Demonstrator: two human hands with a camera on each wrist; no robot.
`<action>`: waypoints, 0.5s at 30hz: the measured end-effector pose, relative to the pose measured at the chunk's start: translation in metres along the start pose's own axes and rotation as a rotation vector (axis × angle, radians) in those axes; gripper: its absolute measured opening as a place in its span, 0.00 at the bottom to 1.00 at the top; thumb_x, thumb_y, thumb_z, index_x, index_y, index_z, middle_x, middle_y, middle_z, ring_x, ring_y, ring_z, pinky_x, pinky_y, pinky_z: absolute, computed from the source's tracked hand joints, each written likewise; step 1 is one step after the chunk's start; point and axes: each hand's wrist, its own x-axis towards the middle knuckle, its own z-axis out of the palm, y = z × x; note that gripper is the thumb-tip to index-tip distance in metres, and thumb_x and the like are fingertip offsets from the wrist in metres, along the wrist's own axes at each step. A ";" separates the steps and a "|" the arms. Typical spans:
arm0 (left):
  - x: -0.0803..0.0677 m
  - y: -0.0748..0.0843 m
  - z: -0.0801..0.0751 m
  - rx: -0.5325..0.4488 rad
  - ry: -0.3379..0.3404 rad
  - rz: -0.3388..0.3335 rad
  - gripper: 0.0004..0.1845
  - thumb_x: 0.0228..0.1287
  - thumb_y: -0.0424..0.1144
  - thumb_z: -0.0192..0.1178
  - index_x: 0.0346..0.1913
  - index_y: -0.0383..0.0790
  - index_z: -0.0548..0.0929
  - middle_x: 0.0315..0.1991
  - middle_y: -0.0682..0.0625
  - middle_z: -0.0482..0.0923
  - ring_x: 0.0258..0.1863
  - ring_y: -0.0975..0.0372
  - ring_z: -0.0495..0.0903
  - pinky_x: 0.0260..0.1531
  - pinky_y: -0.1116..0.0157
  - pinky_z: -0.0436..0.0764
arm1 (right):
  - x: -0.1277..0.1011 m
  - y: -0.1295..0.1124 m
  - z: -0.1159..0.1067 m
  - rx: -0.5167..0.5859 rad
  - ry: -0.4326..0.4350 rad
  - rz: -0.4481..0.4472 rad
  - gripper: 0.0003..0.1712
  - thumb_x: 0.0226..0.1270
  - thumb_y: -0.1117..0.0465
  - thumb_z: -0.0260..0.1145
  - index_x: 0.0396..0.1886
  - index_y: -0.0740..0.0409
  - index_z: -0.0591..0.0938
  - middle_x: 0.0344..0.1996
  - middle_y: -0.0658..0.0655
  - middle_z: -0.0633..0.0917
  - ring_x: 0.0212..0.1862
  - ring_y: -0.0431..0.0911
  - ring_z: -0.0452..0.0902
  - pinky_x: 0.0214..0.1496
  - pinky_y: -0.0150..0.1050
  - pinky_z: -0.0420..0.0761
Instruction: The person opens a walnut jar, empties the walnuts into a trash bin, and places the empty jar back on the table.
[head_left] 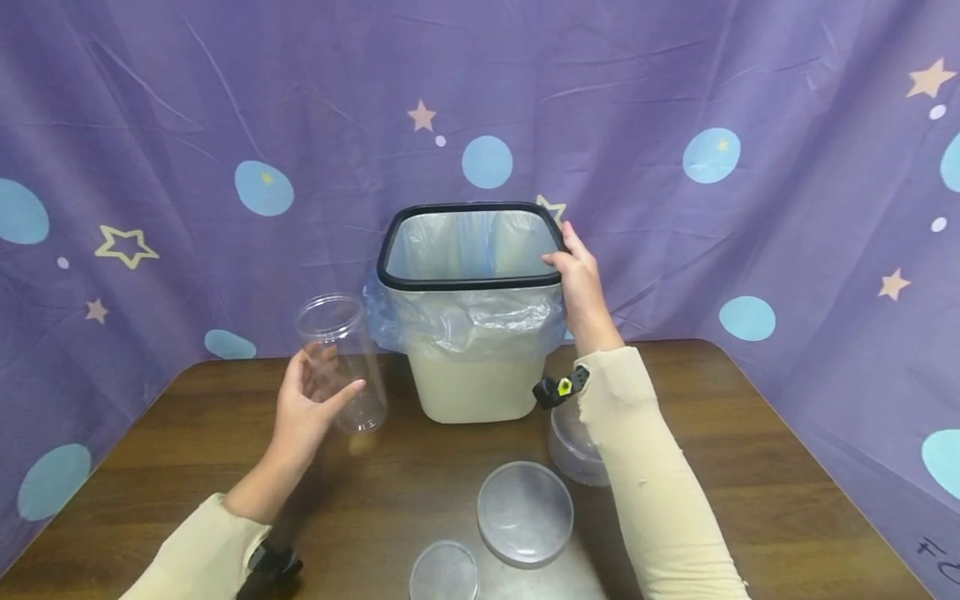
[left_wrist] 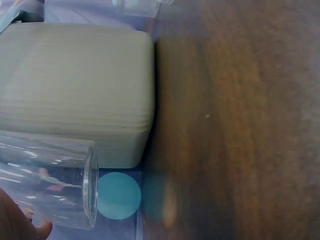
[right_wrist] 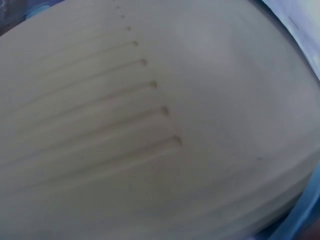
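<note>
A tall clear plastic jar (head_left: 366, 371), without a lid, is in my left hand (head_left: 300, 408), with the thumb on the near side and fingers behind. The left wrist view shows the jar's base (left_wrist: 90, 187) raised off the table, left of the trash can (left_wrist: 75, 85). My right hand (head_left: 583, 292) grips the black rim (head_left: 468, 284) of the cream trash can (head_left: 476, 392) at its right side. A thin bluish liner bag (head_left: 487, 321) folds over its outside. Only the ribbed can wall (right_wrist: 100, 125) fills most of the right wrist view.
A larger round clear lid (head_left: 525, 512) and a smaller one (head_left: 444, 573) lie near the front of the wooden table (head_left: 390, 508). A low clear round container (head_left: 573, 446) stands partly behind the right forearm. A purple patterned curtain (head_left: 337, 83) hangs behind.
</note>
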 end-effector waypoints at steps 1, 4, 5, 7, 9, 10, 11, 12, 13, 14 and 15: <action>-0.001 -0.001 -0.001 -0.003 -0.002 0.003 0.39 0.49 0.26 0.69 0.65 0.38 0.62 0.59 0.48 0.71 0.55 0.64 0.71 0.51 0.78 0.72 | 0.000 0.000 0.001 -0.002 0.000 -0.003 0.40 0.55 0.72 0.51 0.72 0.63 0.56 0.73 0.55 0.56 0.73 0.41 0.46 0.70 0.25 0.50; -0.004 -0.005 -0.002 -0.009 -0.009 0.004 0.39 0.49 0.26 0.69 0.64 0.38 0.63 0.57 0.49 0.72 0.53 0.65 0.71 0.50 0.78 0.72 | -0.001 -0.002 0.002 -0.006 -0.001 -0.008 0.40 0.55 0.72 0.51 0.72 0.63 0.56 0.73 0.55 0.56 0.73 0.41 0.46 0.70 0.25 0.50; -0.004 -0.006 -0.003 -0.008 -0.011 0.004 0.38 0.50 0.26 0.69 0.64 0.38 0.63 0.57 0.50 0.72 0.53 0.65 0.72 0.50 0.78 0.72 | -0.001 -0.002 0.002 -0.005 -0.001 -0.008 0.40 0.55 0.72 0.51 0.72 0.63 0.56 0.73 0.55 0.56 0.73 0.41 0.46 0.70 0.25 0.50; -0.006 -0.007 -0.003 0.000 -0.016 0.001 0.38 0.49 0.26 0.69 0.64 0.39 0.63 0.57 0.51 0.72 0.53 0.64 0.71 0.50 0.78 0.72 | -0.001 -0.002 0.002 -0.006 0.001 -0.006 0.40 0.56 0.72 0.52 0.72 0.63 0.56 0.73 0.54 0.57 0.73 0.41 0.46 0.70 0.25 0.50; -0.008 -0.008 -0.004 0.012 -0.027 -0.004 0.38 0.49 0.25 0.69 0.63 0.40 0.63 0.56 0.53 0.72 0.54 0.63 0.71 0.50 0.79 0.71 | -0.001 -0.002 0.002 -0.005 0.000 -0.005 0.40 0.56 0.72 0.51 0.72 0.63 0.56 0.73 0.54 0.57 0.73 0.41 0.46 0.70 0.25 0.50; -0.008 -0.009 -0.005 0.015 -0.035 -0.009 0.37 0.49 0.25 0.69 0.63 0.41 0.64 0.56 0.54 0.72 0.54 0.64 0.71 0.50 0.79 0.71 | -0.001 -0.002 0.002 -0.003 0.001 -0.005 0.40 0.56 0.72 0.51 0.72 0.63 0.56 0.73 0.54 0.57 0.73 0.41 0.46 0.70 0.25 0.50; -0.009 -0.009 -0.005 0.022 -0.042 -0.017 0.37 0.49 0.25 0.68 0.62 0.43 0.64 0.55 0.55 0.72 0.54 0.64 0.71 0.51 0.79 0.70 | -0.001 -0.001 0.002 -0.003 0.001 -0.006 0.40 0.56 0.72 0.51 0.72 0.63 0.56 0.73 0.55 0.57 0.73 0.41 0.46 0.70 0.25 0.50; -0.010 -0.008 -0.005 0.021 -0.053 -0.026 0.37 0.49 0.25 0.68 0.61 0.44 0.64 0.55 0.57 0.72 0.54 0.65 0.70 0.51 0.79 0.70 | 0.000 -0.001 0.001 -0.002 0.002 -0.006 0.40 0.56 0.72 0.51 0.72 0.63 0.56 0.73 0.55 0.57 0.73 0.41 0.46 0.70 0.25 0.50; -0.012 -0.008 -0.005 0.021 -0.066 -0.034 0.36 0.49 0.25 0.68 0.61 0.45 0.64 0.55 0.58 0.71 0.54 0.66 0.70 0.51 0.79 0.70 | -0.001 -0.001 0.001 0.001 0.003 -0.004 0.40 0.56 0.72 0.51 0.72 0.63 0.56 0.73 0.55 0.57 0.73 0.41 0.46 0.70 0.25 0.50; -0.013 -0.008 -0.006 0.019 -0.077 -0.046 0.36 0.49 0.25 0.68 0.60 0.46 0.64 0.54 0.59 0.71 0.54 0.67 0.70 0.50 0.79 0.70 | -0.001 -0.001 0.001 0.003 0.006 -0.004 0.40 0.56 0.72 0.51 0.72 0.63 0.56 0.73 0.55 0.57 0.73 0.41 0.46 0.70 0.25 0.50; -0.014 -0.008 -0.006 0.011 -0.090 -0.057 0.36 0.49 0.24 0.68 0.60 0.47 0.64 0.54 0.59 0.71 0.53 0.68 0.70 0.50 0.78 0.70 | -0.001 -0.001 0.000 0.004 0.006 -0.002 0.40 0.56 0.72 0.51 0.72 0.63 0.56 0.73 0.56 0.57 0.73 0.41 0.46 0.70 0.25 0.51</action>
